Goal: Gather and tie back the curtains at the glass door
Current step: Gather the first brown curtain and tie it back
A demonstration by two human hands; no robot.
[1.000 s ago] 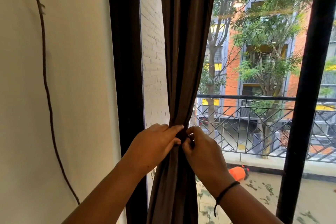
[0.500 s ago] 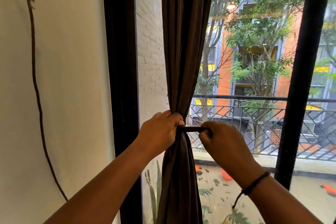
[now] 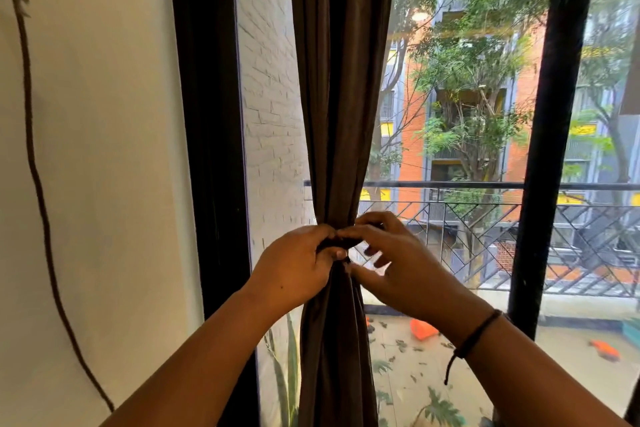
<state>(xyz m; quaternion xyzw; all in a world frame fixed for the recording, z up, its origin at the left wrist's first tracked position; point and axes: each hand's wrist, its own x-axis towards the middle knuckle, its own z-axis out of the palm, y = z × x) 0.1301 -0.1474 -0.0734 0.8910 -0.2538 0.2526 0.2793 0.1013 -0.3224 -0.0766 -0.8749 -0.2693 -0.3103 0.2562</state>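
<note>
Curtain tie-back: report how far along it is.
Done: the curtain is gathered into one narrow bunch at the left of the glass door. In hand: the left hand pinches the dark tie at the cinch, and the right hand works at it with fingers spread. Left: no finished knot shows, so securing the tie appears not yet done.

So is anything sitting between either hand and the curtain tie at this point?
Nothing visible does. The left hand already grips the gathered curtain at its cinched waist, holding the dark tie there, and the right hand has its fingertips on the same spot. Whether the knot is finished is hidden by the fingers.
</note>
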